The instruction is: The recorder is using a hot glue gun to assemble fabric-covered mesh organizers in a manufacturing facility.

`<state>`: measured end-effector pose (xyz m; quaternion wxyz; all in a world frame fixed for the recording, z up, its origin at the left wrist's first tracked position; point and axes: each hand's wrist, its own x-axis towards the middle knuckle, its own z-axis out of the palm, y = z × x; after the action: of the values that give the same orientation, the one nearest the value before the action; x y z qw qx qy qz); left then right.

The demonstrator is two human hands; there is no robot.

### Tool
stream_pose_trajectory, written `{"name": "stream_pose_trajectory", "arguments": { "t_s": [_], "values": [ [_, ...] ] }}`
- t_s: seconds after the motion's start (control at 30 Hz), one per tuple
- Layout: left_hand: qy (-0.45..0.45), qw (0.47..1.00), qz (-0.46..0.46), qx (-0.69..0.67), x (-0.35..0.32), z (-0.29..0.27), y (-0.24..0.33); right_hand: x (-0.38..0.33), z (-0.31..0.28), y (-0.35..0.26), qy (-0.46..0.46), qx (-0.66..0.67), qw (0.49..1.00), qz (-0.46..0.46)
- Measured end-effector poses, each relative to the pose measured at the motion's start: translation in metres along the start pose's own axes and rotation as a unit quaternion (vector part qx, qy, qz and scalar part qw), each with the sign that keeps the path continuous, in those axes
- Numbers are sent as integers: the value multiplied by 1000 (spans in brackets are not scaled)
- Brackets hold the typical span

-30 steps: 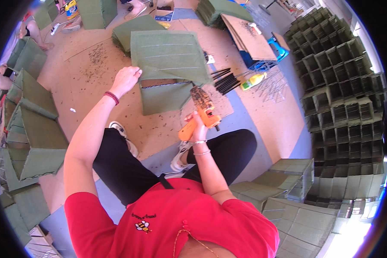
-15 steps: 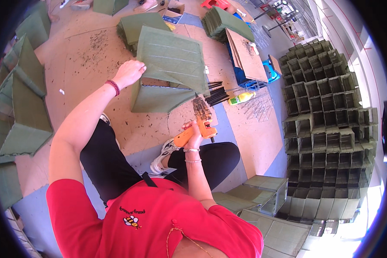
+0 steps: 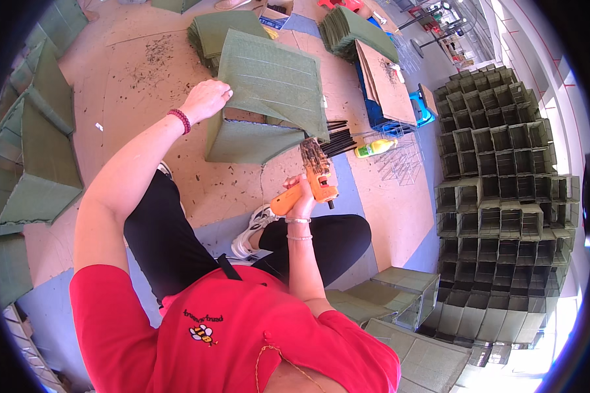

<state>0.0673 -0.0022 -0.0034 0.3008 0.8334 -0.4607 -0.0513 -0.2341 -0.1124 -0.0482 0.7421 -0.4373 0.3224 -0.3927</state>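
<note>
An orange glue gun with a dark, crusted front end is gripped in my right hand. Its nozzle touches or nearly touches the right corner of a green fabric box on the floor before me. Over that box a green panel with faint pale lines is raised at a tilt, leaving a gap at its near edge. My left hand pinches the panel's left edge between thumb and fingers. Black glue sticks lie just right of the nozzle.
A yellow-green bottle and a wire frame lie to the right. Stacked green panels stand behind the box. A cardboard-topped blue stool is far right. Green boxes line the left, with a tall stack at right.
The whole view has shifted slightly. Both hands keep their grip, and the glue gun's nozzle remains at the box's right corner, tilted a little differently.
</note>
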Motion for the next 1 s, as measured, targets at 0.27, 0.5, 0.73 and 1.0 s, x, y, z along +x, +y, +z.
{"name": "stream_pose_trajectory", "arguments": {
  "t_s": [0.27,0.5,0.73,1.0],
  "values": [
    [13,1000,-2,1,-2,2,-2,7,-6,-1,30,22,999,-7],
    [7,1000,-13,-20,-2,3,-4,15,-15,-4,27,-22,999,-25],
    [17,1000,-3,-14,0,5,-11,20,-19,-9,31,-34,999,-21],
    [14,1000,-9,7,1,5,-8,22,-22,-10,25,-23,999,-5]
  ]
}}
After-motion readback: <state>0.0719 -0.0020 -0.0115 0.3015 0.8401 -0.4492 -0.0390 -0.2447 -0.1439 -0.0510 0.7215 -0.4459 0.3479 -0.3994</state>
